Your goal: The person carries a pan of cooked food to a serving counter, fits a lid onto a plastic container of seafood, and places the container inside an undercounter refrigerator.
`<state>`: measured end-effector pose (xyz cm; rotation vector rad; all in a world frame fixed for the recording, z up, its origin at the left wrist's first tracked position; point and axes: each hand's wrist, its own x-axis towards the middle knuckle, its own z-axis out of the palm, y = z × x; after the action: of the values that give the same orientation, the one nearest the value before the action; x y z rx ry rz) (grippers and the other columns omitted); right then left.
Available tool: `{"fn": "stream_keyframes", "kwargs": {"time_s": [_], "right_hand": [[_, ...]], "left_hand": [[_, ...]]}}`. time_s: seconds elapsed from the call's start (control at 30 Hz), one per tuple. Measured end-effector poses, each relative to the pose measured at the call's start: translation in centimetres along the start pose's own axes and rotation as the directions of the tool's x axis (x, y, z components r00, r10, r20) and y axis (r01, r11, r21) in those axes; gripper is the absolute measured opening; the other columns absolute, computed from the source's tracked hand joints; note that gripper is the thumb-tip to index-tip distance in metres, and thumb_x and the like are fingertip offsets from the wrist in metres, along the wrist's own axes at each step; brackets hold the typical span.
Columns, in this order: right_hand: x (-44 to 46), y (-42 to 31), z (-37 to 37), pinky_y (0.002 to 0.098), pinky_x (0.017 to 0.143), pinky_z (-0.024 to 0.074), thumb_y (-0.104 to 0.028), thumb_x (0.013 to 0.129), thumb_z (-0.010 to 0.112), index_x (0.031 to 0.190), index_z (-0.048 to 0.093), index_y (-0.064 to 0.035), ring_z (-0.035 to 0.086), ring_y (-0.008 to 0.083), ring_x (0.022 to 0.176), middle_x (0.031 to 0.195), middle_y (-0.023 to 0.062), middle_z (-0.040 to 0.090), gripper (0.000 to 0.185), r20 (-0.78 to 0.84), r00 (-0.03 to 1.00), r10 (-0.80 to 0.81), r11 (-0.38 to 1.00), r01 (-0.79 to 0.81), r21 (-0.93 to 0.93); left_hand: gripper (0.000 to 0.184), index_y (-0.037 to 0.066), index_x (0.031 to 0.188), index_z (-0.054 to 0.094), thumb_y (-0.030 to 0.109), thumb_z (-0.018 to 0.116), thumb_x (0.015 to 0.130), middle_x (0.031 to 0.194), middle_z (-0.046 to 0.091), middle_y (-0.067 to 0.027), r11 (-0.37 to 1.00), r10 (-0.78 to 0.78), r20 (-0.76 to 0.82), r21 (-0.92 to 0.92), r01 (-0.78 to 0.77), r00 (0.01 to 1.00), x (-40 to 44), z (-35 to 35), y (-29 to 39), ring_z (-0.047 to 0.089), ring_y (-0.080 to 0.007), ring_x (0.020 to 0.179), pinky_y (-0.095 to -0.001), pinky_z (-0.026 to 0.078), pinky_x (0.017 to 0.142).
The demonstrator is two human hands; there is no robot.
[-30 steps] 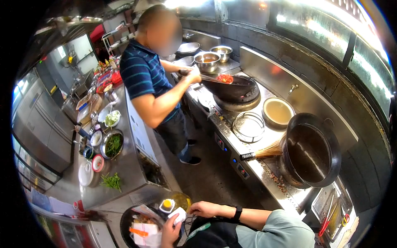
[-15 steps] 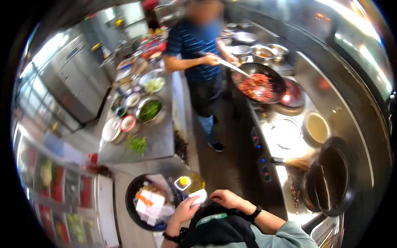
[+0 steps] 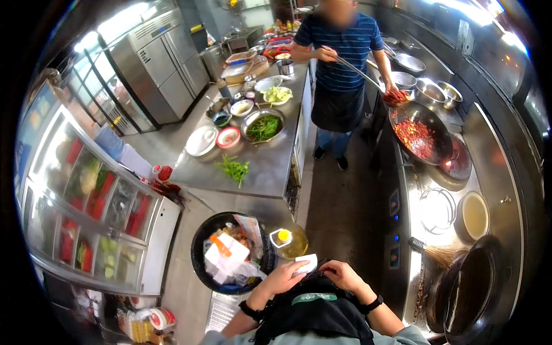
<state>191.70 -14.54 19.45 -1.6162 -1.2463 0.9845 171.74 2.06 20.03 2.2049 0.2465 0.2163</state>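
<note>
Pale lettering (image 3: 313, 298) on a green patch (image 3: 329, 296) is illegible. The left hand (image 3: 282, 278) grips a small white boxy object (image 3: 306, 264); whether the curled right hand (image 3: 344, 276) holds anything is unclear.

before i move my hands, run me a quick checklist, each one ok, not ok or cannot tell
1. White object gripped by the left hand: ok.
2. Right hand free: cannot tell; whatever is at its fingertips is too dark to make out.
3. Yellow cap on the bottle: ok.
4. Black bin empty: not ok; packaging is piled inside.
5. Co-worker apart from both hands: ok; standing farther off, at the wok.
</note>
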Motion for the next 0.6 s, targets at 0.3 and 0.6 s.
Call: {"fn": "stream_keyframes", "kwargs": {"time_s": [0.3,0.6], "right_hand": [[0.0,-0.2,-0.2,0.0319,0.079,0.0521,-0.001,0.088,0.062,0.106,0.067,-0.0007,0.065,0.0215,0.088,0.096,0.0122,0.068,0.019,0.004,0.999,0.033,0.999,-0.033,0.002],[-0.1,0.2,-0.2,0.0308,0.079,0.0520,-0.001,0.088,0.062,0.106,0.067,-0.0003,0.065,0.0196,0.088,0.097,0.0122,0.068,0.018,-0.003,0.999,0.044,0.999,-0.044,0.032]], "left_hand": [[0.039,0.006,0.131,0.054,0.016,0.059,0.094,0.120,0.062,-0.0228,0.997,-0.044,-0.017,-0.063,0.043,0.999,0.5,-1.0,2.4,0.060,-0.0385,0.111,-0.0406,0.048,0.092],[0.042,0.007,0.134,0.053,0.016,0.060,0.094,0.124,0.061,-0.0219,0.990,-0.109,0.023,-0.091,0.110,0.994,0.8,-1.2,2.6,0.060,-0.0361,0.113,-0.0397,0.048,0.095]]}}
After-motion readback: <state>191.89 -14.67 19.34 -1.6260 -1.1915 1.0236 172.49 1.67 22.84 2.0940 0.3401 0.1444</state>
